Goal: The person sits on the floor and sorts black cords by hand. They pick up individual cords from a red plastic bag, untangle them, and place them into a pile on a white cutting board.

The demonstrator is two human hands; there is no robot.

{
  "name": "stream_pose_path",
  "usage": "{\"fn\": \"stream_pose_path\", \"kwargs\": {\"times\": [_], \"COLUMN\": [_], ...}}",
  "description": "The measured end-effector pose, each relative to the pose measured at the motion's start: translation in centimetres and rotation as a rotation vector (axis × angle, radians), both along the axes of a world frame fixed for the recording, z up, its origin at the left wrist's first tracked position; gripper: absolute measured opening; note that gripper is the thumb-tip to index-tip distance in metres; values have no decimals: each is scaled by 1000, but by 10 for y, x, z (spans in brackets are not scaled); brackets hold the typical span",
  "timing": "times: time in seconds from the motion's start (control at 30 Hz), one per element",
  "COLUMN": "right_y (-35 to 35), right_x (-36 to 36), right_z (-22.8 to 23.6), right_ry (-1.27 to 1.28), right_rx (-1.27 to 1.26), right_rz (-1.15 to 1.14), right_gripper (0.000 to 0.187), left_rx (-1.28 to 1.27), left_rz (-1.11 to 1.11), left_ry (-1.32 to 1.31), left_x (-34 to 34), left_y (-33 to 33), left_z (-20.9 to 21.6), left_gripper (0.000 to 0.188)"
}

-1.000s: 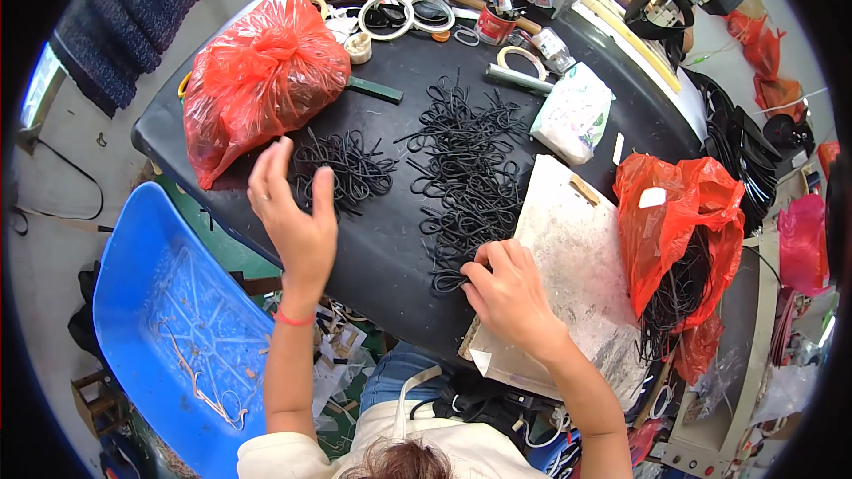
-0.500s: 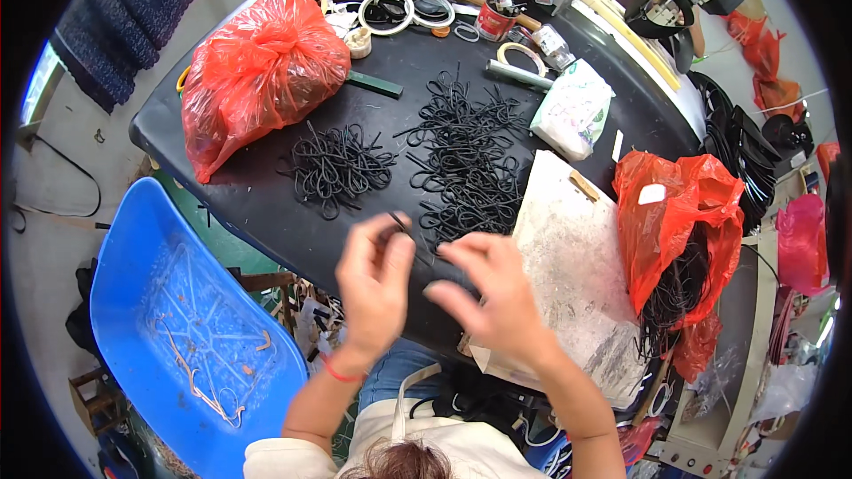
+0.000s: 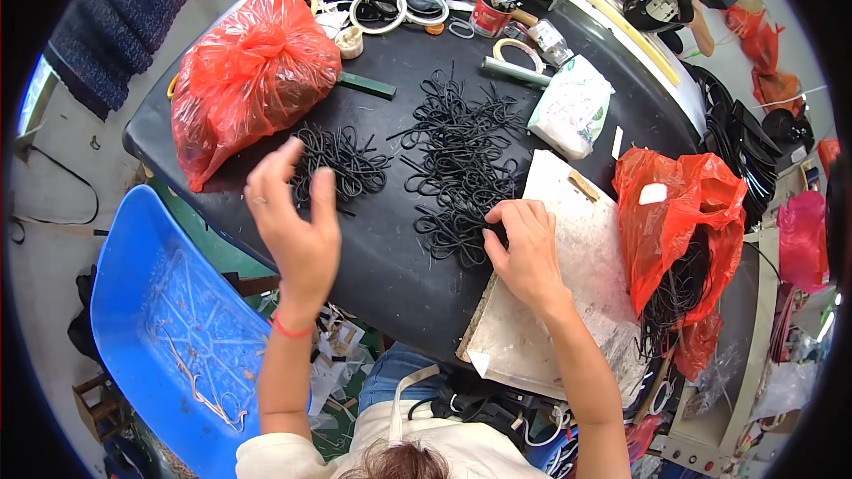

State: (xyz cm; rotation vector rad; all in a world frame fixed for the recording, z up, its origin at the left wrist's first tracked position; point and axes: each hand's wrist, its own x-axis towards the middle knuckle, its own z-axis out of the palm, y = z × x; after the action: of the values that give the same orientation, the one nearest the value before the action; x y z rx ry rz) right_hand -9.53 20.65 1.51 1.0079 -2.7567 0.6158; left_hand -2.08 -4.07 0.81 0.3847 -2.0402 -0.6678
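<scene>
Two piles of looped black cords lie on the dark table: a smaller left pile (image 3: pixel 346 164) and a longer right pile (image 3: pixel 461 160). Thumb and fingers spread, my left hand (image 3: pixel 297 226) is over the near-left edge of the smaller pile and holds nothing that I can see. My right hand (image 3: pixel 528 253) has its fingers bent down onto the near right end of the longer pile, pinching a black cord there. Its fingertips are partly hidden by the hand itself.
A stained white board (image 3: pixel 577 284) lies under my right forearm. Beyond it is an open red bag (image 3: pixel 635 186) of black cords. A tied red bag (image 3: pixel 257 80) sits far left, above a blue tub (image 3: pixel 120 257). A white packet (image 3: pixel 572 111) and tape rolls (image 3: pixel 379 11) lie farther back.
My hands were together at the table's near edge with a dark cord between them. The left has moved away to the smaller pile and opened; the right has gone to the longer pile.
</scene>
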Motion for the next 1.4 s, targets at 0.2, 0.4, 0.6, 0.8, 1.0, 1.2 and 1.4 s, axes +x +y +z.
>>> {"fn": "stream_pose_path", "kwargs": {"times": [0.2,0.4,0.6,0.8,1.0,1.2,1.4], "right_y": [-5,1,6,1,1,-27,4], "right_x": [-2,12,30,53,45,53,27], "right_z": [-3,27,36,32,37,19,22], "right_ry": [132,-144,-287,-54,-376,-406,-329], "right_rx": [-73,-405,-445,-385,-612,-623,-383], "right_rz": [73,-104,-124,-9,-3,14,-36], "right_gripper": [21,19,19,21,15,14,21], "left_rx": [114,918,1453,1627,1440,1607,981], "left_rz": [-361,-728,-883,-922,-791,-831,-607], "left_ry": [-25,-170,5,18,-109,-95,2], "left_x": [20,33,14,17,23,25,17], "left_y": [66,117,145,133,78,97,45], "left_z": [1,-2,-7,-6,10,-1,5], "left_gripper": [25,27,36,19,15,17,24]}}
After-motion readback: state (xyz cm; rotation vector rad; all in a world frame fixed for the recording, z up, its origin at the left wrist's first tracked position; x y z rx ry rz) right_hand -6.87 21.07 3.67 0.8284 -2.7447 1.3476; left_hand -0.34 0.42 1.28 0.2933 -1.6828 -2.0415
